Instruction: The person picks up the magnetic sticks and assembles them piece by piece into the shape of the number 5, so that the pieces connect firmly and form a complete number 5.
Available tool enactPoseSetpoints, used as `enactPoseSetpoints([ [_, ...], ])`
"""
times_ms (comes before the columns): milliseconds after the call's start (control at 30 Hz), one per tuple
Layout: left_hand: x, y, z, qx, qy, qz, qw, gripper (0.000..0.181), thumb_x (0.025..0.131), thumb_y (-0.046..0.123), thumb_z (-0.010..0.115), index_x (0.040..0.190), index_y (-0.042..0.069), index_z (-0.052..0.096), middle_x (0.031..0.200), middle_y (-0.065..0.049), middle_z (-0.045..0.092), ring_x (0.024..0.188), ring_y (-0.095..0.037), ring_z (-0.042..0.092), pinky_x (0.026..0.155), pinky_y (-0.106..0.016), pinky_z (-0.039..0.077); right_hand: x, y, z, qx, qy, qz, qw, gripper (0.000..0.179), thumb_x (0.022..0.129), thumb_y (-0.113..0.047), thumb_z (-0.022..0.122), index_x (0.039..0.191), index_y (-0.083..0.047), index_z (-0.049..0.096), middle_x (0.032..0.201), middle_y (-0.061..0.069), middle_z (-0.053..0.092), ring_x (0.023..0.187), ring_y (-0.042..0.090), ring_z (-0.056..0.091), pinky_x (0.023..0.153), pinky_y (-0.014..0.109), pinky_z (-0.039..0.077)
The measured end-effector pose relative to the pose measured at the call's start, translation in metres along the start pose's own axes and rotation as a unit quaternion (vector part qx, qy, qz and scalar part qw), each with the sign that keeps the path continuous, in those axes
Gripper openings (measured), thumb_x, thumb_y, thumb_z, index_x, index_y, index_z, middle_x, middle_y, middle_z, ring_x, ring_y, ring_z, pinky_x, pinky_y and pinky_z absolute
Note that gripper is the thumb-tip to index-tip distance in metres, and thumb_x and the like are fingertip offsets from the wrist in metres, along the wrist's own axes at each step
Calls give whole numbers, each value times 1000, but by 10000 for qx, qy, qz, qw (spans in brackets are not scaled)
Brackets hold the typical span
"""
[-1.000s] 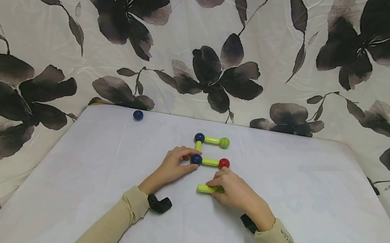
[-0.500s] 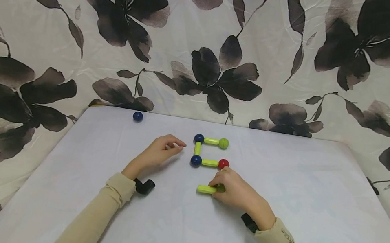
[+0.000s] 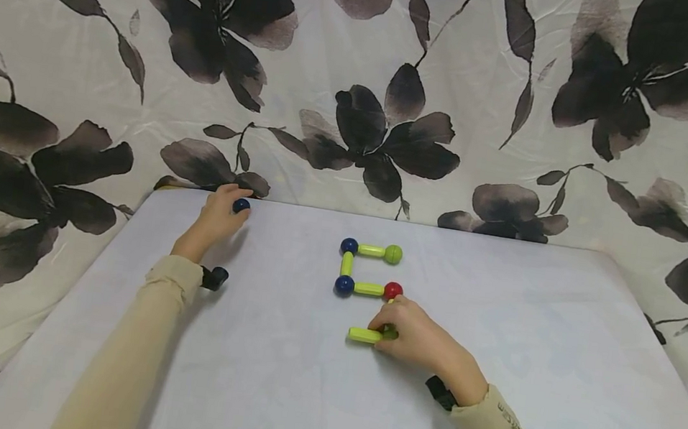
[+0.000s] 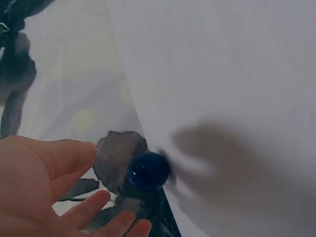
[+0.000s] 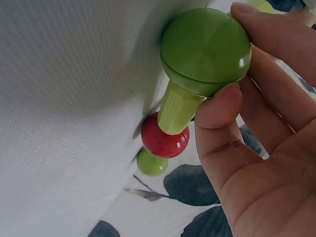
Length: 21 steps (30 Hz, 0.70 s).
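Note:
My left hand (image 3: 217, 218) reaches over a loose blue ball (image 3: 241, 205) at the table's far left. In the left wrist view its fingers are spread, with the blue ball (image 4: 149, 171) just beyond the fingertips. My right hand (image 3: 410, 332) pinches a green ball (image 5: 205, 52) between thumb and finger. From that ball one yellow-green rod (image 3: 364, 335) points left and another rod (image 5: 178, 109) runs to the red ball (image 3: 393, 290). Further rods join the red ball to a near blue ball (image 3: 344, 286), a far blue ball (image 3: 349, 246) and a light green ball (image 3: 393, 254).
The pieces lie on a white-covered table (image 3: 268, 393). Behind its far edge hangs a white cloth (image 3: 315, 37) with dark flowers. A black wrist camera (image 3: 214, 278) sits at the left cuff, and another wrist camera (image 3: 440, 392) at the right one.
My left hand has left the near blue ball of the joined pieces and moved left and away to the loose blue ball. My right hand has stayed on the green ball.

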State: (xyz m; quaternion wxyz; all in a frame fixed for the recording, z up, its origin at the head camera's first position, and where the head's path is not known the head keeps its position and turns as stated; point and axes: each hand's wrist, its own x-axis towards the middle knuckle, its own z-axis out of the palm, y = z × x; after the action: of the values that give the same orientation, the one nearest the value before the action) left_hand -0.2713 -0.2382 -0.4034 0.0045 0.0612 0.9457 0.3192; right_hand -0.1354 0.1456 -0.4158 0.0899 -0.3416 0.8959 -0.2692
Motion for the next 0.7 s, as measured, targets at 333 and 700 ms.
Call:
enactPoseSetpoints([
  [333,20,-13,1,472,-529,-425,9966,47,101,6,48,146,-7,39,160,-25,18,145,-51,11,114,-60,17,-1,2,-2,24,-25,-43,10000,17,79,-1,81,95,-6,77,91,-3,70,87,14,54,79,31,47],
  [700,21,-16,13,882,590,-287,9939,37,88,2,73,123,-6,65,130,-25,60,129,-48,44,106,-56,36,0,2,0,7,-41,-62,10000,18,80,-3,81,96,-6,77,92,-3,71,87,14,55,80,32,47],
])
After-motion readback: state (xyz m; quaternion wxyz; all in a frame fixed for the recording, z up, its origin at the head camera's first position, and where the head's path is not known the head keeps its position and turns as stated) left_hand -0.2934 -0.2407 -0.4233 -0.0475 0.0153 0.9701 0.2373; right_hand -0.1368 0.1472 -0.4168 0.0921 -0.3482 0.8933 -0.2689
